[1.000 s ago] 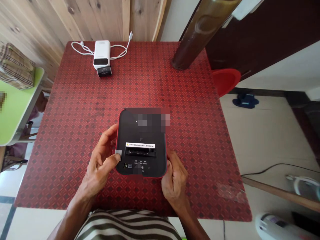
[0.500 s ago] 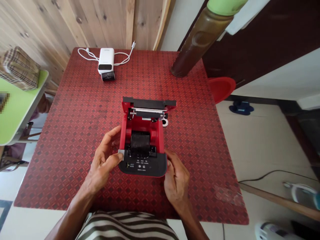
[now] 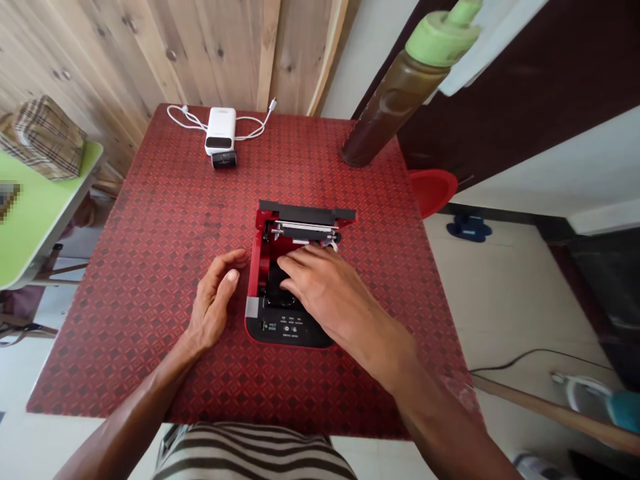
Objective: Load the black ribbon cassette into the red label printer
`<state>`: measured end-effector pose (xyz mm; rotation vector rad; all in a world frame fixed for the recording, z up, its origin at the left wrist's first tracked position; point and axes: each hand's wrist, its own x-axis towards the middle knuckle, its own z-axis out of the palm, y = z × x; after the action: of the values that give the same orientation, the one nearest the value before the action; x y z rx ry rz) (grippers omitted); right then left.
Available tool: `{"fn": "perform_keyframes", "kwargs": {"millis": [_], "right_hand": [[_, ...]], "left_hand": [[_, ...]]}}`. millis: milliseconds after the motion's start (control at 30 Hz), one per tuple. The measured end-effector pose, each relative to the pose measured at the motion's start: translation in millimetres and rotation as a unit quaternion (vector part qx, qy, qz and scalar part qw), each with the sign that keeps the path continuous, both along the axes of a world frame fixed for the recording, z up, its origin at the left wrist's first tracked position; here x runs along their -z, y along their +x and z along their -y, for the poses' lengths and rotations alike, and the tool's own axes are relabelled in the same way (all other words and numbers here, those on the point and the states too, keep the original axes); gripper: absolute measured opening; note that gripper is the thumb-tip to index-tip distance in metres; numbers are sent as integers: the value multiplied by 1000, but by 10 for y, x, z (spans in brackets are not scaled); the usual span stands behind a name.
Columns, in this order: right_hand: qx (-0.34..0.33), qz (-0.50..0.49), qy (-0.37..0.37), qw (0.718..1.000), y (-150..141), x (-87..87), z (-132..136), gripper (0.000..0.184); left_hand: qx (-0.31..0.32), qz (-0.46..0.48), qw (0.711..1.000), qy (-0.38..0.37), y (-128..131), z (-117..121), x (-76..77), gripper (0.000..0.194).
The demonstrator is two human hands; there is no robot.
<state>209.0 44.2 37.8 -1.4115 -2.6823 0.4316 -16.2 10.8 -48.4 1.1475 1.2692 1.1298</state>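
Observation:
A red and black label printer (image 3: 254, 267) stands on the table with its lid (image 3: 305, 213) raised. Inside its bay lies a dark roll (image 3: 276, 283), partly covered by my right hand. My right hand (image 3: 325, 287) reaches over the printer's right side into the bay; its visible fingers are apart and lie over the roll, while some fingertips are hidden. Just left of the printer, my left hand (image 3: 215, 297) rests open with its fingers loosely curled and nothing in them. Small buttons and a display sit on the black front panel (image 3: 290, 327).
A white power bank (image 3: 221, 127) with a white cable (image 3: 255, 133) and a small black cylinder (image 3: 224, 160) lie at the back left of the table. A tall brown bottle with a green cap (image 3: 385, 100) stands at the back right. A red stool (image 3: 435, 190) is beyond it.
My right hand has left the printer's right side and moved up and over into its bay. My left hand has let go of the printer's left edge.

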Motion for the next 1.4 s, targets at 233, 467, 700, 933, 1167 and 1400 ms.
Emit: {"fn": "perform_keyframes", "kwargs": {"millis": [233,467,700,933,1167,1400], "right_hand": [[3,-12,29,1000,-82,213,-65,24],[-20,-23,11,999,-7,188,-136,27],[3,-39,27,999,1,-13,-34,21],[64,-171,122,976,198,-209,265,16],[223,-432,18,874,875,-37,623,28],[265,-406,-63,872,906,594,701,31]], "left_hand": [[-4,-18,1000,-7,15,13,-40,62],[-4,-11,1000,-10,17,-4,-46,61],[12,-38,999,1,12,2,-47,61],[13,-44,999,-9,6,-1,-65,60],[11,-47,999,-4,5,-5,-62,59],[4,-67,998,3,2,-11,-68,58]]}}
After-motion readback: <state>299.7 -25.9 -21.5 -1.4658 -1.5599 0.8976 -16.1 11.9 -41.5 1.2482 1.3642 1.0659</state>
